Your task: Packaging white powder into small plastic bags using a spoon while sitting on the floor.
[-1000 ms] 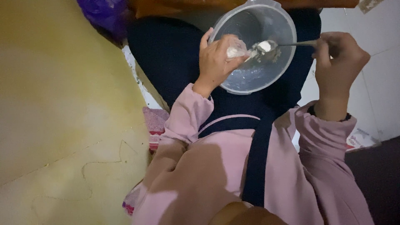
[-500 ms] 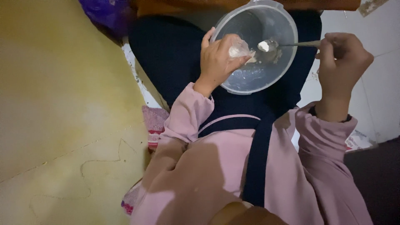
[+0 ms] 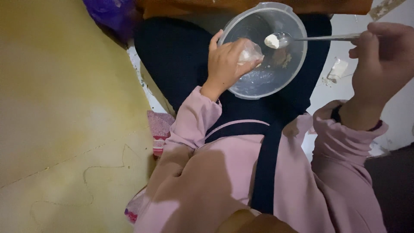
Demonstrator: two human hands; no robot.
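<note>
A clear plastic bowl (image 3: 258, 82) rests on my dark-clothed lap at the top of the view. My left hand (image 3: 224, 64) is closed on a small clear plastic bag (image 3: 250, 54), holding it over the bowl's left side. My right hand (image 3: 381, 58) grips the handle of a metal spoon (image 3: 286, 40) that reaches left over the bowl. A lump of white powder sits in the spoon's head, just right of the bag. A few crumbs lie inside the bowl.
A yellowish wall (image 3: 64, 121) fills the left side. A purple bag (image 3: 108, 13) sits at the top left. White tiled floor (image 3: 340, 69) with a scrap on it shows to the right. My pink sleeves and dark strap fill the bottom.
The spoon has drawn slightly to the right, away from the bag's mouth, still carrying white powder. My left hand keeps the bag over the bowl.
</note>
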